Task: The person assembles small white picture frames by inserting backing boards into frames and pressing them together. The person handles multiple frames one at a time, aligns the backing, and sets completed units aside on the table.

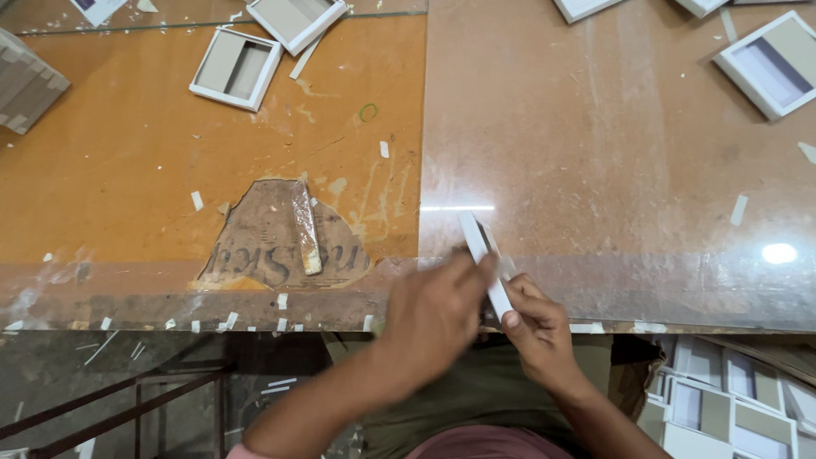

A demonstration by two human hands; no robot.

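Left hand (433, 310) fingers pinching thin white cardboard box frame (483, 259) | right hand (537, 327) gripping its lower end | frame tilted on edge over near rim of glass-topped orange table (255, 153) | similar white frames (236, 68) lying farther back.

Both forearms come up from the lower edge of the view and meet close together near the middle; the left hand (433, 310) is seen from its back, a little blurred, with its knuckles up and its fingers curled forward, and the thumb side lies toward the right hand. The right hand (537, 327) is just beside it, almost touching, with the wrist bent slightly inward; its fingers are bent and pinched together at the tips, and the forearm runs down to the right.
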